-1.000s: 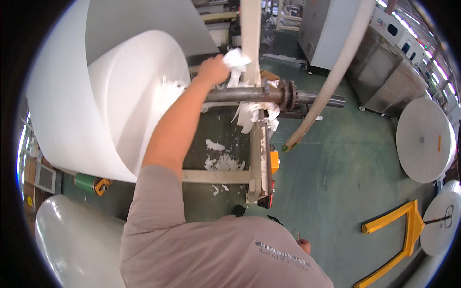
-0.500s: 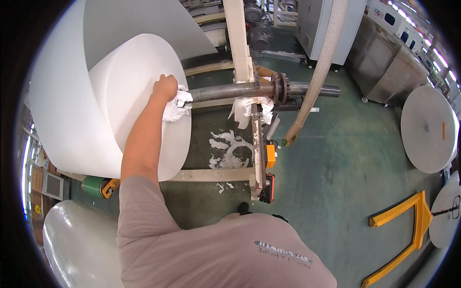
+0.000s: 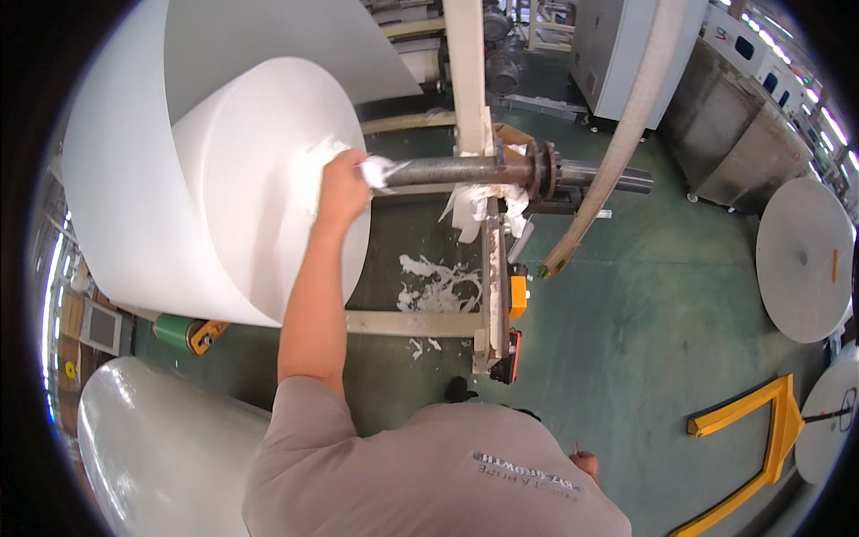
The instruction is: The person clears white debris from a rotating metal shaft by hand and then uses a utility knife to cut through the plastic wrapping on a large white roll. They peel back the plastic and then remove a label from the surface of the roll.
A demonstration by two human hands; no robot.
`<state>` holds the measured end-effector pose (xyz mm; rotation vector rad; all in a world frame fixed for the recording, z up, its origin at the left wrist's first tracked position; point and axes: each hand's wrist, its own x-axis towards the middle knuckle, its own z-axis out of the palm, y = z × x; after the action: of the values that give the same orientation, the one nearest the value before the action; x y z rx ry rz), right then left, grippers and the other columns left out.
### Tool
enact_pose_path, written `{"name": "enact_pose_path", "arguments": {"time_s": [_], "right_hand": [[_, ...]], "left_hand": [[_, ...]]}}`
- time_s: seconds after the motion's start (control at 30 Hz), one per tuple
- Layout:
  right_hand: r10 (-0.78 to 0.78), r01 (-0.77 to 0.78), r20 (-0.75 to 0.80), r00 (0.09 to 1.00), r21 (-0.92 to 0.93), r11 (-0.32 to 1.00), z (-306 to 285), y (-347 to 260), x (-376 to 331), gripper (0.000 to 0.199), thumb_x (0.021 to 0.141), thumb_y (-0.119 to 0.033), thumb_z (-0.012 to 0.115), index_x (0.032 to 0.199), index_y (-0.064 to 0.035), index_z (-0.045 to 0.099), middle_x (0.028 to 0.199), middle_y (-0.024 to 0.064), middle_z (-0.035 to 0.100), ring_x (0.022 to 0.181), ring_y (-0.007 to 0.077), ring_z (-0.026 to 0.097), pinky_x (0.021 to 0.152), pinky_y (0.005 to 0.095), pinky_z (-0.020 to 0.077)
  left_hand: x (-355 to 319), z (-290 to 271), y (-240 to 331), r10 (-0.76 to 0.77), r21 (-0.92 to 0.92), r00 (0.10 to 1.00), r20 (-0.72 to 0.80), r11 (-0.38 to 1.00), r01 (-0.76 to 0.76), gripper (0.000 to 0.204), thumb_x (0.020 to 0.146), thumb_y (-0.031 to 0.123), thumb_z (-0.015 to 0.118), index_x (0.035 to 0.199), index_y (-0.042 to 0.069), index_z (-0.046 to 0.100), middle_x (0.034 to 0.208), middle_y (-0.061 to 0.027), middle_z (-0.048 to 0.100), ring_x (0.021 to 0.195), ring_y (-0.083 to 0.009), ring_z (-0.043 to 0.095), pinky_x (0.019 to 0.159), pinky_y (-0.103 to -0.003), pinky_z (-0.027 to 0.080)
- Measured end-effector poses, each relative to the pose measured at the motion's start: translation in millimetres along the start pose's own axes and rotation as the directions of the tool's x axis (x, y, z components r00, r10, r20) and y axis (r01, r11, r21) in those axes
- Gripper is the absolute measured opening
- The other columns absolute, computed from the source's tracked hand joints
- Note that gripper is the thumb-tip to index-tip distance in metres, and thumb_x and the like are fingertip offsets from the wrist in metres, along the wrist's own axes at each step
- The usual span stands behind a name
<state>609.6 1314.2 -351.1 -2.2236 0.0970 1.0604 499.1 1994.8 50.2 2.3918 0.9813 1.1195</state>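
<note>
My left hand reaches up to the flat end of a huge white paper roll. It is closed on a torn wad of white paper, right where the steel shaft leaves the roll's core. More torn paper hangs from the shaft at the cream upright post. Only a small part of my right hand shows low beside my grey shirt; its fingers are not readable.
Paper scraps lie on the green floor under the shaft. A wrapped white roll stands at lower left. Round white discs and a yellow pallet-jack frame are at right. A slanted beige strip crosses by grey metal machines.
My left hand went from the shaft's bracket leftward to the roll's end face, and now sits at the core end of the shaft, still gripping paper.
</note>
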Motion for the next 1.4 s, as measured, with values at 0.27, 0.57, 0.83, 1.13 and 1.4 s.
{"name": "enact_pose_path", "arguments": {"time_s": [0.27,0.57,0.83,1.13,1.4], "right_hand": [[0.069,-0.069,0.051,0.996,-0.011,0.998,31,80,52,0.013,0.081,-0.013,0.067,0.080,-0.0008,0.068,0.071,0.0097,0.067,0.061,0.0193,0.064,0.055,0.0368,0.0521],[-0.711,0.631,-0.037,0.702,-0.432,0.645,13,119,47,0.004,0.078,-0.013,0.064,0.076,-0.0106,0.061,0.073,0.0091,0.057,0.064,0.0269,0.055,0.054,0.0446,0.0405],[-0.526,0.483,-0.070,0.848,-0.308,0.819,20,119,13,0.009,0.081,-0.020,0.066,0.080,-0.0106,0.064,0.071,0.0080,0.060,0.062,0.0266,0.056,0.054,0.0445,0.0420],[-0.116,0.107,-0.024,0.993,-0.233,0.967,35,99,-4,0.025,0.080,-0.031,0.070,0.090,-0.0086,0.071,0.079,0.0101,0.068,0.072,0.0237,0.064,0.064,0.0410,0.0484],[-0.300,0.279,-0.081,0.950,-0.205,0.938,4,135,21,0.026,0.079,-0.030,0.069,0.092,-0.0081,0.071,0.081,0.0107,0.068,0.074,0.0232,0.065,0.065,0.0399,0.0488]], "left_hand": [[-65,79,-125,-0.254,0.299,0.967,-0.003,0.923,0.243,0.031,0.089,0.024,0.067,0.096,-0.006,0.066,0.092,-0.0213,0.071,0.087,-0.0372,0.068,0.076,-0.046,0.052],[-34,122,-134,-0.867,-0.750,0.477,-0.145,0.410,0.518,0.028,0.094,0.022,0.065,0.082,-0.003,0.063,0.067,-0.0087,0.064,0.050,-0.0137,0.056,0.044,-0.028,0.043],[-52,132,-161,-0.631,-0.397,0.665,-0.400,0.773,0.495,0.030,0.091,0.017,0.062,0.069,-0.005,0.062,0.062,-0.0116,0.063,0.055,-0.0219,0.056,0.059,-0.039,0.045],[-150,152,-198,-0.537,-0.099,0.825,-0.177,0.844,0.527,0.025,0.087,0.012,0.062,0.070,-0.007,0.060,0.060,-0.0137,0.061,0.054,-0.0244,0.059,0.058,-0.042,0.047],[-64,129,-131,-0.680,-0.624,0.732,-0.040,0.589,0.513,0.044,0.094,0.041,0.065,0.084,-0.002,0.063,0.070,-0.0063,0.064,0.055,-0.0109,0.057,0.050,-0.027,0.046]]}}
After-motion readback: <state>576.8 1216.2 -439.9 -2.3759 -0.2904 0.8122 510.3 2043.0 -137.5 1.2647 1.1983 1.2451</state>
